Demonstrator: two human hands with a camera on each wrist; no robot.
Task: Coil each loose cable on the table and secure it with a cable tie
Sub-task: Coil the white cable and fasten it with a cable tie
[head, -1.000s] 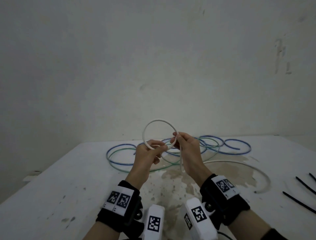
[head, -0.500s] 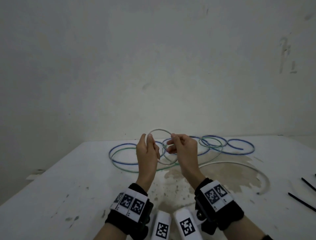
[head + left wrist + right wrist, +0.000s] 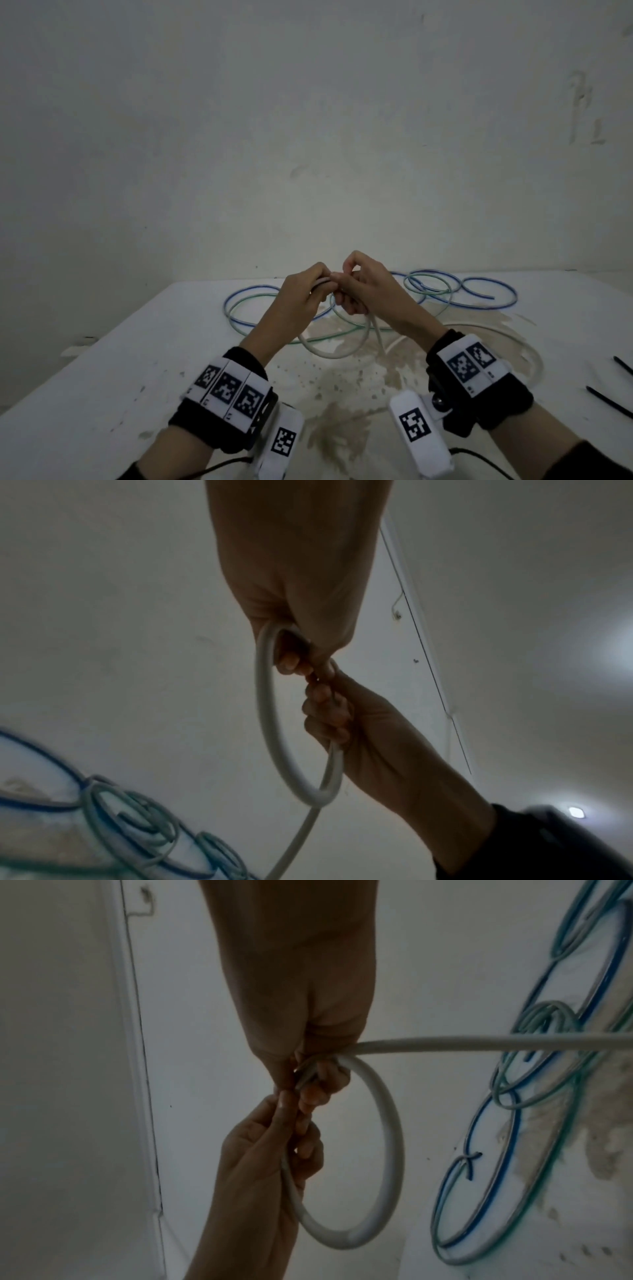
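Note:
Both hands meet above the table's middle and hold one white cable (image 3: 337, 354). Its single loop hangs below them. My left hand (image 3: 318, 289) grips the top of the loop, fingers curled round it. My right hand (image 3: 346, 286) pinches the same spot, where the strands cross. In the left wrist view the white loop (image 3: 268, 723) runs from my left hand (image 3: 291, 658) down past my right hand (image 3: 329, 710). The right wrist view shows the loop (image 3: 390, 1137) and the cable's free length (image 3: 479, 1042) leading off to the right. That free length lies curved on the table (image 3: 527, 346).
A blue cable (image 3: 496, 291) and a green cable (image 3: 260, 296) lie in loose tangled loops at the back of the white, stained table (image 3: 102, 377). Two black cable ties (image 3: 609, 402) lie at the right edge. A wall stands close behind.
The white loop stood upright above the hands a second ago; now it has swung down and hangs below them. Both hands closed together at its top.

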